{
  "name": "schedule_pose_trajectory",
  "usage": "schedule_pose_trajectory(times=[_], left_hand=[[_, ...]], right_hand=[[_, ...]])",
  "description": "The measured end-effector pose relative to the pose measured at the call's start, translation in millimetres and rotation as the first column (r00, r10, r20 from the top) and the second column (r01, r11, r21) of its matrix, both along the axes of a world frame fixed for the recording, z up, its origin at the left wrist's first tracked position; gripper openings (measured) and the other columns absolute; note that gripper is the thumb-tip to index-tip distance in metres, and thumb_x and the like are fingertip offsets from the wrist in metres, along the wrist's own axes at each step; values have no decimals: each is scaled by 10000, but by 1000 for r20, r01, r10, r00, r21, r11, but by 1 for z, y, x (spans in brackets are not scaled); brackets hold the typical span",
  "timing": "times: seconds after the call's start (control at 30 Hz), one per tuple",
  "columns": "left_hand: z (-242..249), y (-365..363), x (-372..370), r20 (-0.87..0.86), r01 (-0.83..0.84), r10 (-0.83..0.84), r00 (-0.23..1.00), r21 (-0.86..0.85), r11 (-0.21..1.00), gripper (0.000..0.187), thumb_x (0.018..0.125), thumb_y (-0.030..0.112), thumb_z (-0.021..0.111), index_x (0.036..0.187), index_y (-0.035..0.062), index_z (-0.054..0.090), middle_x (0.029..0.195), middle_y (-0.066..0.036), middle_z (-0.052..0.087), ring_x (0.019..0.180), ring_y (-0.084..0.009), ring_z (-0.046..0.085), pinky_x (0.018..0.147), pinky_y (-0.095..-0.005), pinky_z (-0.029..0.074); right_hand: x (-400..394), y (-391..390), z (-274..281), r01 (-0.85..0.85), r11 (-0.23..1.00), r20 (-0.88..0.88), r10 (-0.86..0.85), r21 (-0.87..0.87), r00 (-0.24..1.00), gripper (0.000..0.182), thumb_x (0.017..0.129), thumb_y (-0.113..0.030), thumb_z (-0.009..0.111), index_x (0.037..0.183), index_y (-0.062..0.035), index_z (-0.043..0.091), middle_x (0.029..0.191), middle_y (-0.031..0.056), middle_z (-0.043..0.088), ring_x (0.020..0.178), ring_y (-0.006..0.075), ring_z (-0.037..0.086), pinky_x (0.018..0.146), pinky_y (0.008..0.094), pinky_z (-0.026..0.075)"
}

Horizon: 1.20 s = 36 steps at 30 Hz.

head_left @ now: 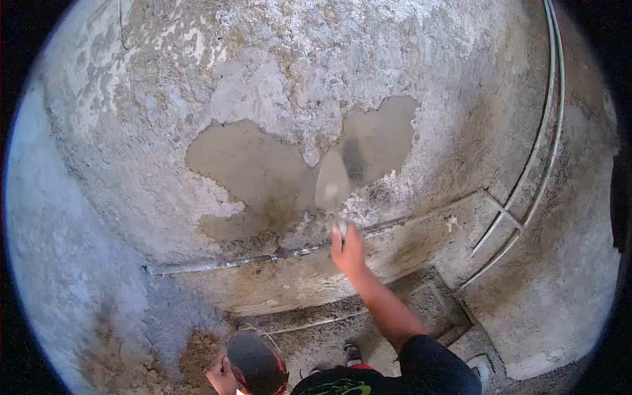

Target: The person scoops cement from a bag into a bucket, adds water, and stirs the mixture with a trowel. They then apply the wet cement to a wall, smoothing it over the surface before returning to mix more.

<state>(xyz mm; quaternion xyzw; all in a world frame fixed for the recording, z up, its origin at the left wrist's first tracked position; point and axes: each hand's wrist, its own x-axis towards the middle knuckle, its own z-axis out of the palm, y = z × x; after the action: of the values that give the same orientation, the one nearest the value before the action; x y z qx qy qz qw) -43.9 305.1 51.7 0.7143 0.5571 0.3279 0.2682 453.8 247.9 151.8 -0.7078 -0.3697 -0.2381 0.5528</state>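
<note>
My right hand (349, 251) is closed around the handle of a pointed trowel (332, 183), its blade blurred and held up against the wall. Behind and around the blade lies a patch of wet grey-brown mortar (257, 164), smooth and irregular in outline, spreading left and up to the right. Low in the view, my left hand (222, 377) grips the side of a round dark bucket (282, 374) with reddish edges. What the bucket holds is hard to make out.
The rough plaster wall (395, 39) ends in a ledge (296, 289) below. Two pale pipes (543, 138) run down on the right. A pile of brown rubble or sand (201, 359) lies beside the bucket. My shoe (353, 354) shows on the floor.
</note>
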Motion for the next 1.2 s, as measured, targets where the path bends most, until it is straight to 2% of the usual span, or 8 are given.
schedule_pose_trajectory(times=[0.2,0.43,0.7,0.8,0.97,1.03,1.1,1.2], left_hand=[[-24,-11,8,67,16,-34,997,257,966,353,971,160,634,677,-34,605,513,-56,410,524,-92,353,478,-349,308],[-18,-32,-3,137,-120,105,985,109,987,526,970,187,663,572,14,365,537,6,249,526,-83,262,461,-351,207],[-18,-19,-17,161,-66,46,986,120,991,371,973,152,651,660,-25,557,542,19,384,507,-81,292,449,-342,242],[-36,-4,-20,267,-45,76,961,-119,992,207,980,136,624,970,-39,732,560,-26,494,504,-105,334,462,-339,315],[-37,16,-19,-3,-21,22,1000,209,978,273,946,200,645,1197,153,739,831,-221,678,686,-294,705,615,-392,501],[-9,15,-11,-74,-60,52,996,-115,992,278,966,255,631,1216,193,735,822,-219,681,672,-324,681,614,-406,503],[18,21,-1,68,84,-102,992,231,969,302,986,294,629,1254,181,712,653,-199,606,554,-259,632,570,-402,493],[47,16,0,238,113,-115,964,19,993,260,978,258,672,889,16,706,551,-17,502,563,-85,500,521,-318,399]], right_hand=[[30,23,41,60,975,-25,-67,-215,997,423,979,-317,584,1172,46,483,754,327,633,717,533,625,628,602,484],[-7,-38,-97,-60,937,-46,47,-345,998,389,964,-334,602,1120,15,531,723,278,634,707,500,647,605,578,495],[-170,-235,-250,-397,596,-612,-209,-698,763,498,953,-442,581,997,48,650,889,323,668,879,517,645,769,567,508],[-204,-275,-240,-468,553,-686,-292,-689,666,541,949,-458,576,1115,54,624,876,318,671,864,519,648,762,574,504],[-219,-272,-244,-345,601,-599,-290,-721,747,525,920,-472,626,1181,-16,626,1011,294,681,977,468,654,819,519,525],[-222,-255,-213,-306,771,-477,3,-559,879,635,927,-430,660,1349,16,503,959,276,686,775,482,662,718,562,513],[-222,-236,-202,-518,733,-704,75,-442,706,514,948,-236,680,1371,-12,492,911,125,653,639,185,615,577,375,504],[-252,-222,-130,-693,703,-902,181,-160,391,419,944,-129,665,1322,-19,522,1004,96,626,830,178,588,718,352,488]])
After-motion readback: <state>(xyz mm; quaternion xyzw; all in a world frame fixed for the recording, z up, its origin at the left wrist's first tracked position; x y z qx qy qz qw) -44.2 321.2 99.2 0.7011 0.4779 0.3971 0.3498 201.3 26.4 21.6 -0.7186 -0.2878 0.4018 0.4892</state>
